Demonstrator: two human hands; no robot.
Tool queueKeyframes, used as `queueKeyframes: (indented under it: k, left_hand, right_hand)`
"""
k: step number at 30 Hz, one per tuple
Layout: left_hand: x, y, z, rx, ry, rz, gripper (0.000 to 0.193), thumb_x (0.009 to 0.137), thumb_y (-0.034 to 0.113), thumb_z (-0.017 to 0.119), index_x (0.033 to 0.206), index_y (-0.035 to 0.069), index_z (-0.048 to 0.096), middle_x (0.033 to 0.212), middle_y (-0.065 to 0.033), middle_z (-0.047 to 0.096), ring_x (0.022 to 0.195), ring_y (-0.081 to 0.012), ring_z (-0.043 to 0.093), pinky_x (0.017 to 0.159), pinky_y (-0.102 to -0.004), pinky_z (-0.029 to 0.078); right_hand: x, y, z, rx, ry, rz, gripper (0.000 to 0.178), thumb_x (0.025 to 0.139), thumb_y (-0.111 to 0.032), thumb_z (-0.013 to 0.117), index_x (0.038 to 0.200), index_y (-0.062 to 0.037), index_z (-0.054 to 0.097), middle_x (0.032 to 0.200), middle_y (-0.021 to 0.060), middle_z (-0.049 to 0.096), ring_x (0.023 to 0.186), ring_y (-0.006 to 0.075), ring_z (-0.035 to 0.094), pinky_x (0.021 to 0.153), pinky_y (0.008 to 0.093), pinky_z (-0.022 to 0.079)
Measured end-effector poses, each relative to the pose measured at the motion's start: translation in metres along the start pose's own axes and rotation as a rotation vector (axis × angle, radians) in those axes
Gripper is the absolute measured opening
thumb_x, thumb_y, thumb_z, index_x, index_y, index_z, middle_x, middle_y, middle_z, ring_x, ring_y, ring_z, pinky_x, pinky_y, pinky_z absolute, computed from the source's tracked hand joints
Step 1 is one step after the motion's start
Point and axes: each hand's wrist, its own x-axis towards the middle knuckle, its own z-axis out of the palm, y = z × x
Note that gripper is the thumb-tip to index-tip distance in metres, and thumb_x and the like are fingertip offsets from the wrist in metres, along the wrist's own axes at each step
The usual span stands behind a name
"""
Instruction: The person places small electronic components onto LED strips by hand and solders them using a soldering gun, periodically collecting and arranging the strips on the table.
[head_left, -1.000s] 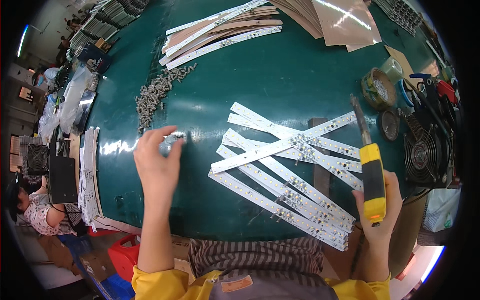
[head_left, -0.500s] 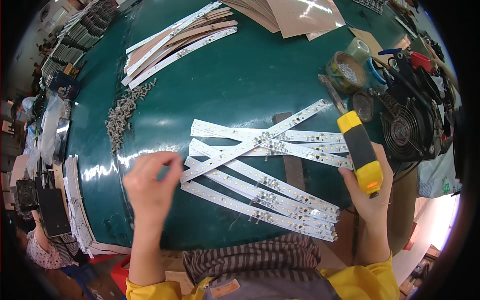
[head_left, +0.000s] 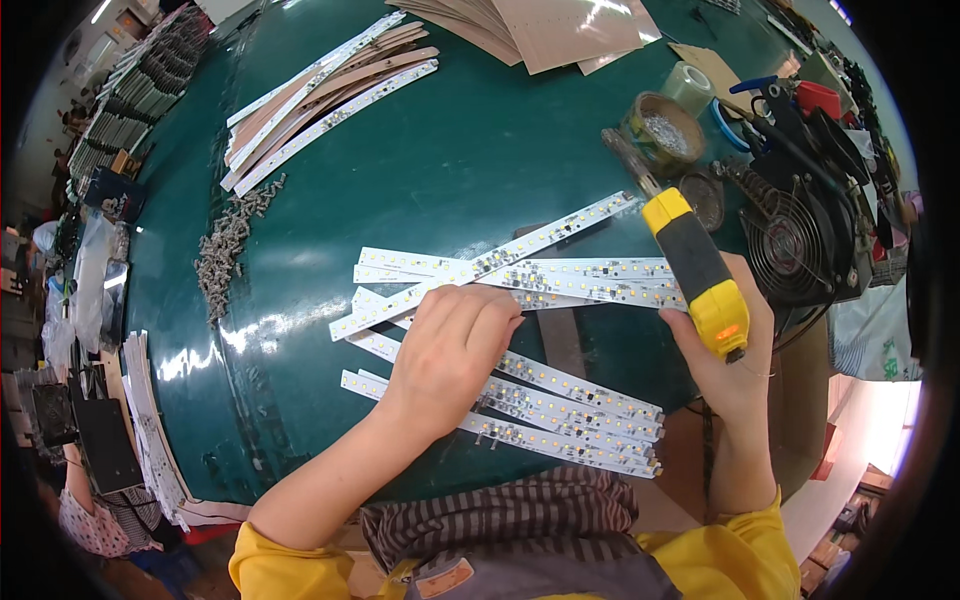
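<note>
Several white LED strips (head_left: 600,400) lie fanned and crossed on the green table, their small circuit parts facing up. Over the middle of them is my left hand (head_left: 445,350), its fingers closed and pointing right; whatever is between the fingertips is hidden. My right hand (head_left: 735,380) grips a soldering iron (head_left: 695,255) with a yellow-and-black handle, an orange light at its near end and its metal tip angled up and left. The thumb of that hand is close to the right ends of the upper strips. A dark bar (head_left: 560,340) runs under the strips.
A pile of small grey parts (head_left: 222,255) lies at left, below a stack of strips and brown boards (head_left: 330,90). Brown sheets (head_left: 565,30) are at the back. On the right stand a tub of whitish bits (head_left: 662,135), a tape roll (head_left: 688,88) and a fan (head_left: 790,240).
My left hand has moved right, from beside the strips' left ends to over their middle. My right hand still holds the iron. The whole view has shifted slightly.
</note>
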Motion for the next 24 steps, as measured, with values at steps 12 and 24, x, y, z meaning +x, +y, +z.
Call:
queueKeyframes:
  k: [12,24]
  left_hand:
    - [-0.024,-0.002,-0.02,-0.21,-0.196,-0.075,0.021,0.077,-0.001,0.074,0.092,0.007,0.062,0.087,-0.0034,0.065,0.077,-0.0217,0.06,0.075,-0.034,0.042]
    - [-0.008,0.01,-0.014,-0.111,-0.001,-0.252,0.015,0.071,0.0,0.08,0.081,0.007,0.071,0.069,-0.0011,0.068,0.056,-0.0146,0.052,0.072,-0.0299,0.039]
  right_hand:
    - [-0.017,-0.024,-0.008,0.158,-0.022,0.245,0.038,0.074,0.005,0.075,0.108,-0.002,0.059,0.093,0.0015,0.059,0.082,0.008,0.056,0.073,0.022,0.045]
    - [-0.049,-0.023,0.001,0.056,-0.048,0.147,0.051,0.075,0.0,0.08,0.118,-0.001,0.053,0.097,0.0061,0.058,0.082,0.0135,0.056,0.072,0.0259,0.044]
